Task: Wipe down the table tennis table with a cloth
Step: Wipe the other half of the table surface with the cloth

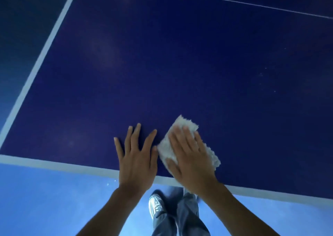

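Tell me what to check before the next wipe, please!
1. The right hand presses flat on the cloth: ok.
2. The cloth, where it shows, lies on the table, inside the edge line: ok.
3. The left hand is clear of the cloth: cannot tell, its thumb is right beside it.
4. The table is all clean: not ok, pale specks show to the right.
5. The underside of the cloth is clean: cannot tell, it is hidden.
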